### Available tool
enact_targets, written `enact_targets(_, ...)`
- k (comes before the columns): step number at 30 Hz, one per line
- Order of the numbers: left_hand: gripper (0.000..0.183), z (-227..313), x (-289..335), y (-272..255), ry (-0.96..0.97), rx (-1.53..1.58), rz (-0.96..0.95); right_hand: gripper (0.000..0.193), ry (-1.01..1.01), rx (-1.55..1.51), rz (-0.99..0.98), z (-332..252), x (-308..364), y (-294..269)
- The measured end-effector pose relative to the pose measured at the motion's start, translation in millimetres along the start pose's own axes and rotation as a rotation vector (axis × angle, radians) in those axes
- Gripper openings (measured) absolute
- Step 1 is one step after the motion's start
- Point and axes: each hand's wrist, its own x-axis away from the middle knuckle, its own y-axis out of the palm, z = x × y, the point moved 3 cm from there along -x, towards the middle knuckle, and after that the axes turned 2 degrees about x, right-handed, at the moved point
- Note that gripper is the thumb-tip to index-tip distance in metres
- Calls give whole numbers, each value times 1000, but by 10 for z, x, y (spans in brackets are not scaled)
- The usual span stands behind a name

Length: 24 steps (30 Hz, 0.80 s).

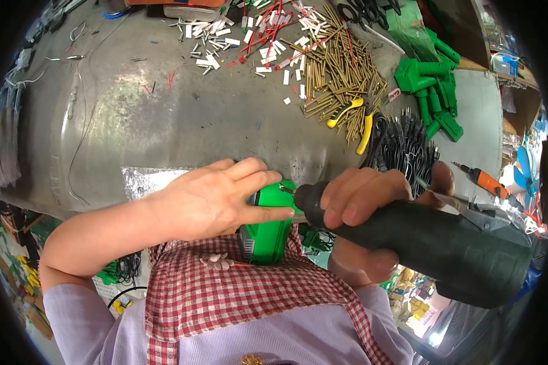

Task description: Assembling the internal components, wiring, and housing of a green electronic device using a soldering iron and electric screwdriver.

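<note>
Bench: ours is bare grey metal (182, 128), with brass screws (338, 67) heaped at the far right and white bits (213, 61) scattered beside them.
Apron: red checked cloth (225, 292) lies just below the case, so we would do well to hold loose folds clear of the driver.
Driver: our black tool (444, 249) comes in from the right, tilted to our view; we should line its axis up with the hole before pressing.
Right hand: ours (371, 191) is wrapped around the driver; a firm, even push should suit better than a hard one.
Left hand: ours (219, 191) grips the case between thumb and fingers; we want those fingertips well off the bit.
Case: green (268, 237), at the bench's near edge.
Bit: slim tip (284, 189) over the case top; we cannot tell whether it is seated.
</note>
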Motion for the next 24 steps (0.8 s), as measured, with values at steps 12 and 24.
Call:
enact_targets(12, 46, -9, 17, -9, 42, -82, 101, 99, 75, -99, -83, 61, -169, 5)
enact_targets(24, 53, -23, 31, 62, 16, -67, 84, 101, 199, 44, -135, 35, -92, -138)
